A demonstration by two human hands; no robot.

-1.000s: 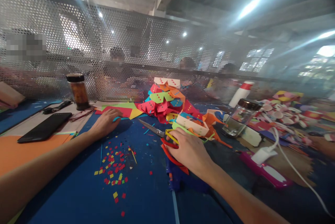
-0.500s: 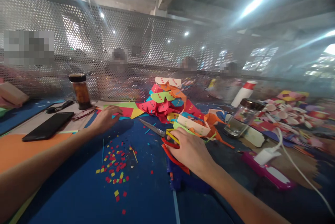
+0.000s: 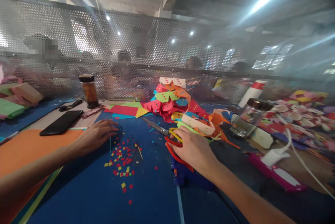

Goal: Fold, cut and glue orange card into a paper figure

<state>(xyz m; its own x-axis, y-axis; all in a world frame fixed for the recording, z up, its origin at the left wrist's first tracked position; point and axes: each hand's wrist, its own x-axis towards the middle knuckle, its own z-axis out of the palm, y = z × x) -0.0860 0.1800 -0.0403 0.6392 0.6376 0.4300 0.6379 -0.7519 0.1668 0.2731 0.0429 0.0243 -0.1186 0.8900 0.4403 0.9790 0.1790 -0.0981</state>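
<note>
My right hand is closed around the red and yellow handles of a pair of scissors, whose blades point away to the left, low over the blue table. Its grip on the handles is partly hidden from view. My left hand is open, palm down, with fingers stretched to the right. It lies between orange paper sheets and scattered small red and yellow paper squares. Beyond it are flat coloured paper sheets. Past the scissors rises a heap of folded, dotted paper pieces.
A black phone and a jar of brown liquid stand at the left. To the right are a clear jar, a white bottle, a pink power strip and mixed paper pieces. Behind runs a perforated metal screen.
My left hand has drawn back from the flat coloured sheets, towards me and leftward. My right hand stays on the scissors. The view has turned slightly left.
</note>
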